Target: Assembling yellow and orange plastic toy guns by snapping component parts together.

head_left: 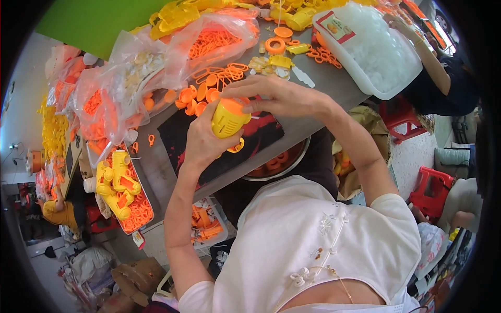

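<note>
A yellow ribbed plastic cylinder (226, 124), part of a toy by its look, is gripped in my left hand (199, 140) above the table. Its upper end carries an orange round piece (233, 106). My right hand (282, 97) arches over that end, fingers and thumb pinching the orange piece from both sides. Beneath the hands lies a dark mat with red patches (261, 136). A small yellow ring (236, 145) shows just below the cylinder. Orange cups (194, 96) lie in a loose heap beyond my left hand.
At left, a tray of orange links (140, 213) bears yellow toy bodies (116, 182). Clear bags of orange parts (214, 44) crowd the far side. A white tub (365, 49) stands far right, near another person's arm (432, 65). A metal bowl (279, 169) sits below the table edge.
</note>
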Tool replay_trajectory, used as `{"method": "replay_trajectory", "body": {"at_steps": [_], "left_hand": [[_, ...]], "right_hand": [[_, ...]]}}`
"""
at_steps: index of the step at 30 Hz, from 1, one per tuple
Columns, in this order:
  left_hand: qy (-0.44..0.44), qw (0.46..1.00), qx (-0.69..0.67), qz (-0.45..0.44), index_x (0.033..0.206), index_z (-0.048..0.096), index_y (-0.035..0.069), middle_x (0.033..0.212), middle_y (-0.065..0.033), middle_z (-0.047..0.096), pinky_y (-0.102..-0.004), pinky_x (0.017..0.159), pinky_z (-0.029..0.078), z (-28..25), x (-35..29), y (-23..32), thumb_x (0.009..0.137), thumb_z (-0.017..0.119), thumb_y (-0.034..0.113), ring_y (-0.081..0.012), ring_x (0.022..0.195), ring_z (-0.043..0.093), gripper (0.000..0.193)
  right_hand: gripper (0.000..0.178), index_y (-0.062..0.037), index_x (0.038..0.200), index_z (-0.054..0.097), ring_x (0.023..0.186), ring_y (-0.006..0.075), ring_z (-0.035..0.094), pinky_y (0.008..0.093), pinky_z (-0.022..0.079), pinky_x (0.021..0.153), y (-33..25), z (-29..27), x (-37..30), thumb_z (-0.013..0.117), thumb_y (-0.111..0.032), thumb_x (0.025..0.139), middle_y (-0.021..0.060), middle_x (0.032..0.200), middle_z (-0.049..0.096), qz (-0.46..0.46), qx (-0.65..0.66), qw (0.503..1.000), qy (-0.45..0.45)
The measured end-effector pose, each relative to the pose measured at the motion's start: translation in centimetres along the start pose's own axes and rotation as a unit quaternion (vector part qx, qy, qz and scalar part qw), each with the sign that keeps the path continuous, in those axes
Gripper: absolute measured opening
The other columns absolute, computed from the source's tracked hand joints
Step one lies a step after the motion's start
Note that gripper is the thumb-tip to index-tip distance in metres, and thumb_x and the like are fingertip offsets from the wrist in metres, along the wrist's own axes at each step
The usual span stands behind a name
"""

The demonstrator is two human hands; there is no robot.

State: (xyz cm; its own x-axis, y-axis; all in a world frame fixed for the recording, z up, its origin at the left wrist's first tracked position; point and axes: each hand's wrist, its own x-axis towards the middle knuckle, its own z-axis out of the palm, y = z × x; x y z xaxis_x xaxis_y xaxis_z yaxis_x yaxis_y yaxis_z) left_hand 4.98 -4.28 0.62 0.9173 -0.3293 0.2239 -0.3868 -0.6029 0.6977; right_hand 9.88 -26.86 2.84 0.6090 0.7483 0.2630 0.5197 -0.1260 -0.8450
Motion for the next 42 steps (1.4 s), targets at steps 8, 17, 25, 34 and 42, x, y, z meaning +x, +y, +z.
{"method": "replay_trajectory", "body": {"at_steps": [8,17,25,34,42], "left_hand": [[0.007,1.000,-0.017,0.001,0.120,0.055,0.000,0.094,-0.0188,0.068,-0.0365,0.075,0.054,0.1,-0.1,0.2,0.064,0.083,0.023,-0.0311,0.085,0.069,0.067],[0.008,0.998,-0.059,0.012,0.134,0.047,0.008,0.108,-0.0194,0.065,-0.0370,0.082,0.054,-0.2,-0.4,1.5,0.065,0.080,0.012,-0.0343,0.093,0.066,0.077],[-0.031,0.990,0.070,0.115,0.131,0.053,0.012,0.107,-0.0158,0.060,-0.0392,0.068,0.054,2.0,-2.7,2.8,0.064,0.079,0.017,-0.0326,0.085,0.065,0.072],[-0.022,0.985,0.057,0.161,0.124,0.059,0.016,0.106,-0.0140,0.060,-0.0397,0.062,0.054,2.3,-2.0,1.8,0.060,0.079,0.020,-0.0315,0.075,0.065,0.067],[0.084,0.921,-0.372,-0.081,0.149,0.025,0.004,0.130,-0.0138,0.053,-0.0358,0.095,0.049,-0.8,-7.3,-0.1,0.077,0.075,0.014,-0.0229,0.108,0.061,0.089]], "right_hand": [[0.051,-0.0105,0.139,0.049,0.125,0.0287,0.046,0.0377,0.041,0.102,1.6,1.5,-0.9,0.056,-0.002,0.089,0.0087,0.142,0.047,-0.075,-0.042,0.996,0.030],[0.055,-0.0079,0.147,0.034,0.130,0.0273,0.043,0.0375,0.034,0.108,1.7,3.9,-2.3,0.053,-0.016,0.096,0.0146,0.142,0.044,-0.031,0.046,0.993,0.104],[0.036,0.0014,0.111,0.058,0.107,0.0265,0.057,0.0375,0.044,0.094,-0.8,2.9,-0.4,0.043,-0.028,0.098,0.0163,0.109,0.060,0.102,0.135,0.985,-0.030],[0.028,0.0029,0.091,0.058,0.089,0.0297,0.058,0.0382,0.046,0.083,0.5,4.6,-0.8,0.035,-0.014,0.091,0.0176,0.094,0.061,-0.088,0.065,0.988,0.107],[0.032,0.0002,0.100,0.064,0.088,0.0169,0.062,0.0324,0.049,0.084,4.7,4.8,1.4,0.049,-0.028,0.099,0.0090,0.093,0.066,0.194,0.101,0.966,0.140]]}}
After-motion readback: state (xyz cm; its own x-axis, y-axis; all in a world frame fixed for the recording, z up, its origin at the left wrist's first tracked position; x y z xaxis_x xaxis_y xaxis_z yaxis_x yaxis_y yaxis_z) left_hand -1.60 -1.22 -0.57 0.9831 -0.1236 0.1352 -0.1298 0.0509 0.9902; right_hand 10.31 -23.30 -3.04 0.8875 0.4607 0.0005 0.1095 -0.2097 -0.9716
